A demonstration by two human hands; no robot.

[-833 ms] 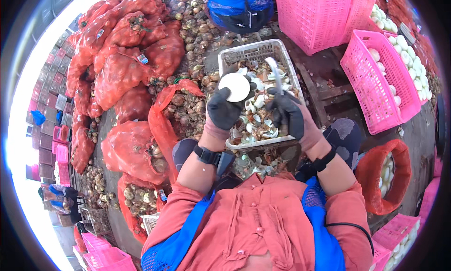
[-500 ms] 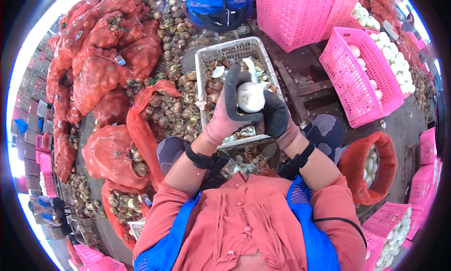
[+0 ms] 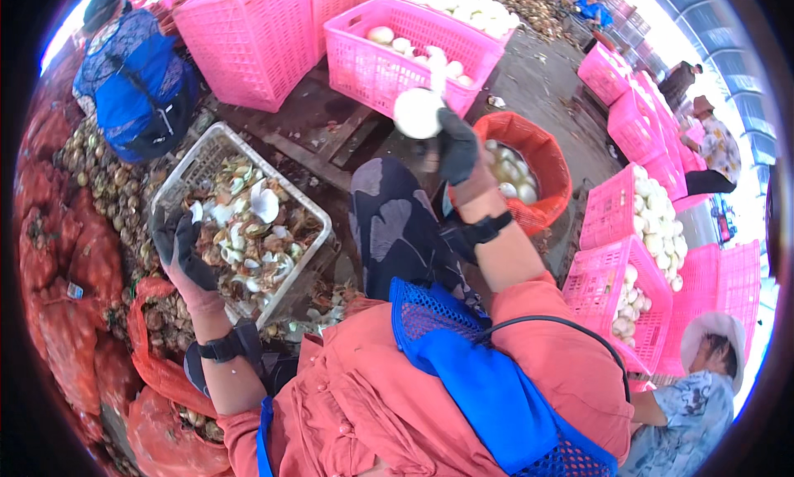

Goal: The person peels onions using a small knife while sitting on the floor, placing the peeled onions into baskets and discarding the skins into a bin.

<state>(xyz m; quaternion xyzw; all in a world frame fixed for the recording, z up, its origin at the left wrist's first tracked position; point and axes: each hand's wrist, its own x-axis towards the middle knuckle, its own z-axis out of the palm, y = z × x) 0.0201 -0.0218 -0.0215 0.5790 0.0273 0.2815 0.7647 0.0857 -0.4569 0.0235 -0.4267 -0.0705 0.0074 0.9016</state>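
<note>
In my right hand (image 3: 460, 150), gloved in dark grey and pink, is a round peeled white onion (image 3: 418, 113). It is up between my knee and a pink crate (image 3: 364, 72) with several peeled onions inside. A pale strip sticks up behind the onion; blur hides what it is. My left hand (image 3: 186, 254), gloved the same way, holds nothing, its fingers apart over the near left edge of a whitish crate (image 3: 310, 197). That crate holds onion peels (image 3: 248, 229), brown skins and white layers mixed.
An orange-red mesh sack (image 3: 550, 155) with peeled onions stands right of my knee. Red sacks (image 3: 66, 303) and loose unpeeled onions (image 3: 103, 196) lie left. Pink crates (image 3: 608, 204) of onions stand right. A person in blue (image 3: 141, 80) is far left, another (image 3: 686, 419) close right.
My hands have parted: the right carried the onion right, toward the pink crate, and the left let go, staying by the peel crate. The view has swung right.
</note>
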